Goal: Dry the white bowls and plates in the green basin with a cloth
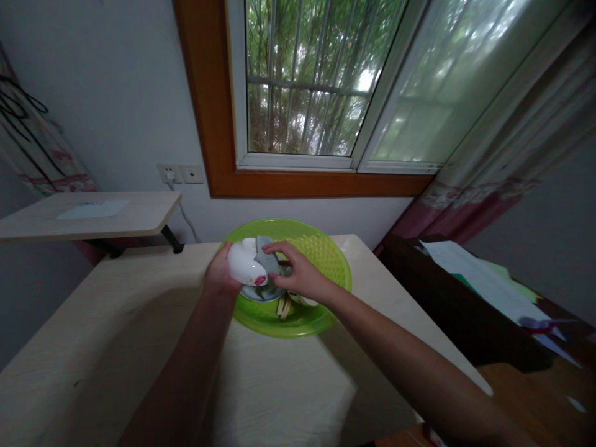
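Observation:
A white bowl point(243, 266) with a pink flower print is tilted on its side in my left hand point(218, 273), whose fingers wrap round its outside. My right hand point(298, 271) pinches a grey cloth point(267, 256) and presses it against the bowl's right side. Both hands are above a round green plastic basket point(284, 330). Below the bowl, a metal basin point(263, 295) sits in the basket, partly hidden by my hands. Light wooden sticks, perhaps chopsticks point(283, 307), lie beside it, next to a pale dish point(302, 300) half hidden under my right wrist.
The basket stands on a pale wooden table point(279, 385) against the wall below a barred window point(321, 81). A raised shelf point(93, 214) with a paper on it is at the left. To the right, a dark cabinet point(447, 304) bears papers point(484, 279).

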`<state>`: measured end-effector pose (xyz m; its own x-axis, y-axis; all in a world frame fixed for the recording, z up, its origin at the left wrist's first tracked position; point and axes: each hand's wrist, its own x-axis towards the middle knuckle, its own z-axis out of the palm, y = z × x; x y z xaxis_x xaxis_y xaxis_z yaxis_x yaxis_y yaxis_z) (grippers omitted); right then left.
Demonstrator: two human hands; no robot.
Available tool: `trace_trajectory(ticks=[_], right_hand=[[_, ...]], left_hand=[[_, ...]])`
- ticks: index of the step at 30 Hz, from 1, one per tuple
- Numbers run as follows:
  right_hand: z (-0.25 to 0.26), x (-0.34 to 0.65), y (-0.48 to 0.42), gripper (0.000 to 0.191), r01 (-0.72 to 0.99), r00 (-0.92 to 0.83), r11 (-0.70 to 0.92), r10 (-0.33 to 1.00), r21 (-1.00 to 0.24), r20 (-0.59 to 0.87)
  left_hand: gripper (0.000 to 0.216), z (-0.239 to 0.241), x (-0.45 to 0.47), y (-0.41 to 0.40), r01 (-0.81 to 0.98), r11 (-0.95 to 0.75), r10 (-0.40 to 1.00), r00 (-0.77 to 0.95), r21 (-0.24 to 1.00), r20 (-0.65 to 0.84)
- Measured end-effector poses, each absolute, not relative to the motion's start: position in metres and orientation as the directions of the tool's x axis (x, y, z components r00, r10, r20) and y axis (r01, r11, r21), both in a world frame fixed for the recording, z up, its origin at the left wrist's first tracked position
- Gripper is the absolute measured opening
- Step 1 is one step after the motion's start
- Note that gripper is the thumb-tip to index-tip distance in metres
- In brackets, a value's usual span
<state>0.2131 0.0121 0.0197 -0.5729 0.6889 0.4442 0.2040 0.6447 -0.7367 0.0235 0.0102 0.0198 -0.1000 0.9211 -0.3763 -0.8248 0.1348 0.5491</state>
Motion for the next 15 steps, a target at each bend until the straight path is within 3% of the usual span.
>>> trace_trajectory(ticks=[6, 11, 15], right_hand=[[0.0193, 0.2115, 0.0107, 0.073, 0.235, -0.622, 0.76, 0.597, -0.606, 0.507], [0.022, 0.217, 0.0111, 0.052, 0.202, -0.633, 0.699, 0.627, -0.686, 0.454], [0.0238, 0.2194, 0.0136, 0.037, 0.178, -0.638, 0.736, 0.592, -0.653, 0.493]], left_hand=[[0.046, 0.0231, 0.0229, 0.0085, -0.835, 0.153, 0.927, -0.064, 0.529, -0.37], [0.044, 0.0207, 0.0208, 0.0095, -0.818, 0.139, 0.933, -0.08, 0.557, -0.351], [0.043, 0.0153, 0.0193, 0.0118, -0.84, 0.139, 0.942, -0.052, 0.525, -0.333]])
